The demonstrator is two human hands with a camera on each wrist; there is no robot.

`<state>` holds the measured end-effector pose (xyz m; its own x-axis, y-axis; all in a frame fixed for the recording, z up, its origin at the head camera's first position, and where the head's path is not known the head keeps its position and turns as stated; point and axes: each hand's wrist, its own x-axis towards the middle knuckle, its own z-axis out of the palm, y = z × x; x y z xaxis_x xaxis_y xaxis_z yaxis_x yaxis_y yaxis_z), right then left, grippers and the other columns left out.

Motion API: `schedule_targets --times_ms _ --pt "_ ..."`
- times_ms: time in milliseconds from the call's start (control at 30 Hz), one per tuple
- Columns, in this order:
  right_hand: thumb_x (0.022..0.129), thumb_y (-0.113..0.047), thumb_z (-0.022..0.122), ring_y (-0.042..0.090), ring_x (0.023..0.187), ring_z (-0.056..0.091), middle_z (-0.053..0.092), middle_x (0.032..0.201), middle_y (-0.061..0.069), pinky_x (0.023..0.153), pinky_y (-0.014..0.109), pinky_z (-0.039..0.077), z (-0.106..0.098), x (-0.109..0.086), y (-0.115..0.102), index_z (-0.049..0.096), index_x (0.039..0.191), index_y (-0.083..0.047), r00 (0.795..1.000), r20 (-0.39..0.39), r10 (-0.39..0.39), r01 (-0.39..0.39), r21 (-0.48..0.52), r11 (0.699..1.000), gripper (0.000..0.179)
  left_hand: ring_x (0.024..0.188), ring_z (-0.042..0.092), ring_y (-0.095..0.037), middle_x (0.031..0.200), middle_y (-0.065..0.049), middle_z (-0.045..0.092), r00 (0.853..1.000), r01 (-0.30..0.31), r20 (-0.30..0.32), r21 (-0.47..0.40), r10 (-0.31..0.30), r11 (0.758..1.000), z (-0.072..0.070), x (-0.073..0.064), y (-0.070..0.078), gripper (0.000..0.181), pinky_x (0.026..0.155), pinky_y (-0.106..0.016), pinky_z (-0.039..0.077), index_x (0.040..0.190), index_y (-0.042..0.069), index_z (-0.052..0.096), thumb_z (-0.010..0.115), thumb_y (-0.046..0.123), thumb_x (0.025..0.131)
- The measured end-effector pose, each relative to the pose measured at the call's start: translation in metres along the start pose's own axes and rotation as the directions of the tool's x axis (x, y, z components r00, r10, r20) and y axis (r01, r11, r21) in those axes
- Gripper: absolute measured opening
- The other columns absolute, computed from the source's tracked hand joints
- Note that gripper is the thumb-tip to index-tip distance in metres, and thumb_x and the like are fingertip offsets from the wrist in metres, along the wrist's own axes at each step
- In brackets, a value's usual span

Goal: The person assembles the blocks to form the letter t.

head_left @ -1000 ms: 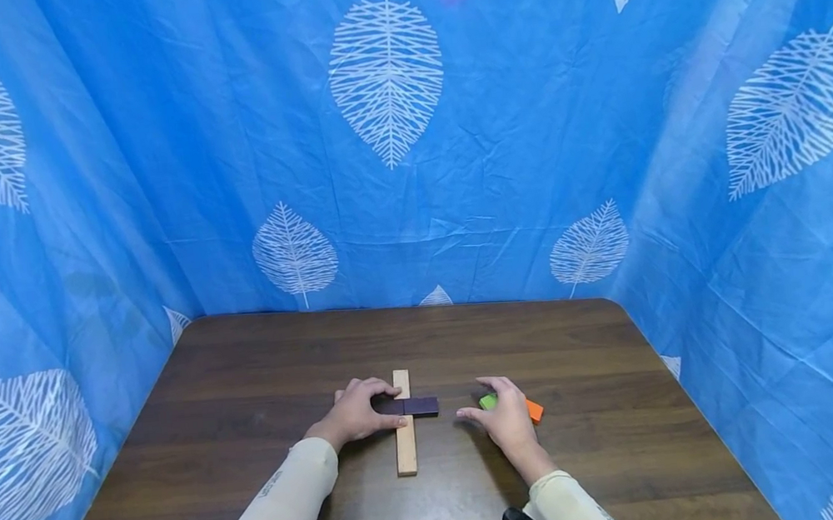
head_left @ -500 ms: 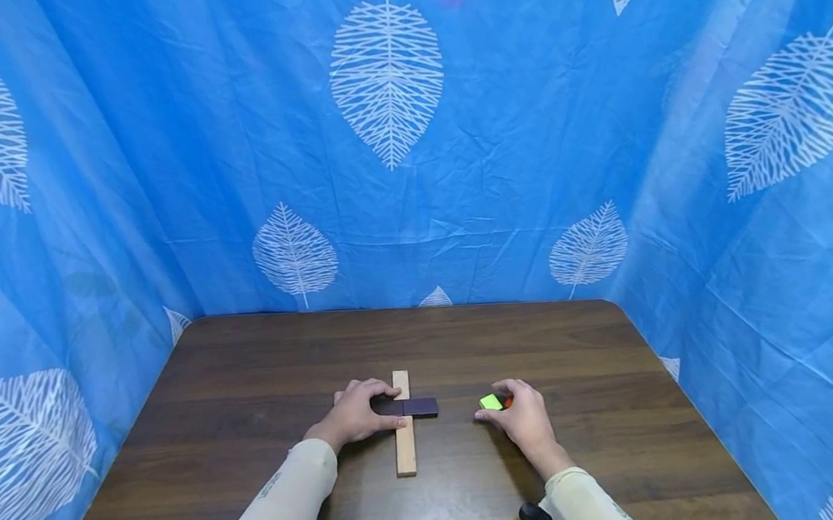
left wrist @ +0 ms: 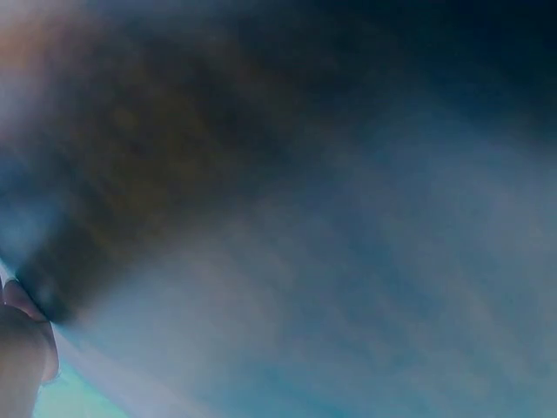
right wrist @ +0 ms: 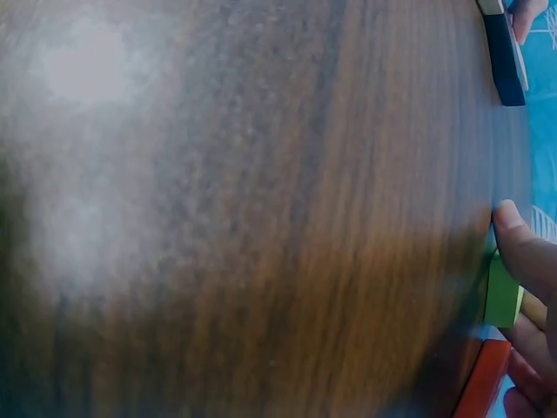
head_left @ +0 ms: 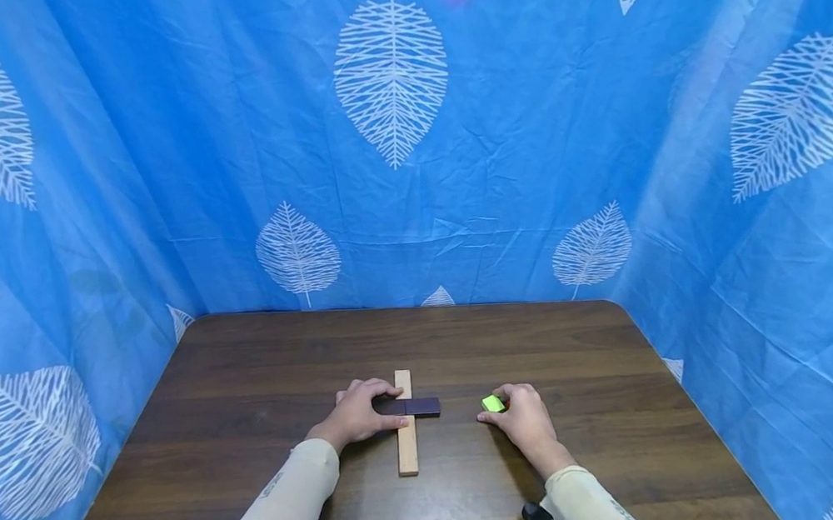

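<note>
In the head view, my left hand (head_left: 352, 413) curls thumb and fingers around the left part of dark purple blocks (head_left: 422, 408) lying across a pale wooden strip (head_left: 408, 449). Its fingertips lie over the strip, on either side of the purple. My right hand (head_left: 526, 425) has its thumb and fingers around a bright green block (head_left: 491, 403). In the right wrist view, the green block (right wrist: 502, 292) sits between thumb and fingers, and an orange-red block (right wrist: 483, 379) is beside it, mostly hidden by the hand in the head view. The left wrist view is mostly blurred.
The brown wooden table (head_left: 283, 356) has a blue curtain (head_left: 456, 206) with white leaf prints behind and at both sides. A small black object (head_left: 537, 514) is at the right wrist. The purple block's end (right wrist: 505, 65) also shows in the right wrist view.
My right hand has shifted slightly right and its fingers have closed in around the green block, covering the orange-red one. The left hand, strip and purple blocks have stayed in place.
</note>
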<state>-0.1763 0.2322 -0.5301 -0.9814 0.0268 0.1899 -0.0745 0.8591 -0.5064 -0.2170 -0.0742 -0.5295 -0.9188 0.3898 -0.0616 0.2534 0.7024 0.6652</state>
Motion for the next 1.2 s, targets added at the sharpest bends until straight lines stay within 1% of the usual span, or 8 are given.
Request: schedule_targets --times_ms 233,400,500,633,733,800,1000,1200 --pt "0.071 -0.027 0.093 0.032 0.096 0.065 0.073 0.098 0.011 0.083 0.047 0.051 0.004 -0.007 -0.003 0.077 0.101 -0.003 0.988 -0.075 -0.134 0.131 -0.035 0.991 0.042 0.121 0.047 -0.027 0.134 -0.001 0.061 1.000 -0.003 0.005 0.011 0.003 1.000 0.002 -0.001 -0.002 0.058 0.101 -0.061 0.026 0.126 0.023 0.070 0.082 0.054 0.079" --pt "0.071 -0.025 0.092 0.031 0.097 0.068 0.073 0.101 0.011 0.085 0.046 0.052 0.007 -0.011 -0.006 0.077 0.104 -0.002 0.983 -0.074 -0.170 0.169 -0.014 0.985 0.043 0.122 0.047 -0.026 0.134 -0.001 0.061 1.000 0.010 0.002 0.004 -0.010 1.000 0.003 -0.001 -0.001 0.058 0.102 -0.061 0.025 0.126 0.024 0.070 0.083 0.054 0.078" --pt "0.070 -0.023 0.093 0.029 0.096 0.069 0.073 0.101 0.011 0.084 0.044 0.053 0.009 -0.011 -0.008 0.077 0.104 -0.002 0.986 -0.070 -0.153 0.155 0.032 0.987 0.043 0.122 0.046 -0.026 0.134 -0.001 0.061 1.000 0.010 0.000 -0.006 -0.010 1.000 0.003 -0.001 -0.001 0.057 0.103 -0.061 0.025 0.126 0.024 0.070 0.083 0.053 0.079" --pt "0.067 -0.018 0.095 0.023 0.084 0.069 0.074 0.094 0.009 0.075 0.038 0.055 0.011 -0.012 -0.010 0.077 0.101 -0.001 0.992 -0.078 -0.094 0.104 0.135 0.985 0.042 0.122 0.046 -0.026 0.134 0.000 0.060 1.000 0.009 -0.001 -0.011 -0.009 1.000 0.003 -0.001 -0.001 0.057 0.103 -0.061 0.025 0.126 0.024 0.070 0.083 0.053 0.079" --pt "0.064 -0.015 0.096 0.019 0.076 0.069 0.074 0.087 0.007 0.068 0.034 0.056 0.011 -0.014 -0.012 0.077 0.097 -0.002 0.995 -0.088 -0.044 0.062 0.217 0.974 0.041 0.122 0.046 -0.026 0.134 0.000 0.061 1.000 0.011 -0.002 -0.011 -0.011 1.000 0.003 -0.001 -0.001 0.057 0.102 -0.061 0.024 0.126 0.023 0.070 0.083 0.053 0.079" --pt "0.063 -0.014 0.097 0.019 0.075 0.068 0.074 0.086 0.006 0.068 0.033 0.055 0.012 -0.015 -0.013 0.077 0.096 -0.002 0.995 -0.094 -0.026 0.049 0.258 0.965 0.040 0.122 0.046 -0.026 0.134 0.000 0.061 1.000 0.012 -0.001 -0.013 -0.012 1.000 0.002 -0.001 0.000 0.058 0.103 -0.062 0.024 0.126 0.023 0.069 0.082 0.053 0.079" --pt "0.063 -0.015 0.097 0.020 0.079 0.068 0.074 0.088 0.006 0.069 0.032 0.054 0.014 -0.019 -0.016 0.078 0.097 -0.003 0.996 -0.087 0.003 0.024 0.312 0.950 0.040 0.123 0.045 -0.027 0.135 -0.001 0.060 1.000 0.014 0.002 -0.010 -0.014 1.000 0.002 -0.001 0.000 0.058 0.103 -0.062 0.024 0.127 0.023 0.069 0.082 0.054 0.079" --pt "0.061 -0.014 0.098 0.017 0.075 0.069 0.074 0.084 0.004 0.067 0.027 0.054 0.019 -0.024 -0.018 0.078 0.097 -0.004 0.998 -0.049 0.035 -0.014 0.382 0.924 0.042 0.122 0.046 -0.027 0.134 0.000 0.061 1.000 0.009 -0.006 -0.008 -0.009 1.000 0.003 0.000 -0.001 0.058 0.103 -0.062 0.024 0.127 0.023 0.070 0.082 0.054 0.079"
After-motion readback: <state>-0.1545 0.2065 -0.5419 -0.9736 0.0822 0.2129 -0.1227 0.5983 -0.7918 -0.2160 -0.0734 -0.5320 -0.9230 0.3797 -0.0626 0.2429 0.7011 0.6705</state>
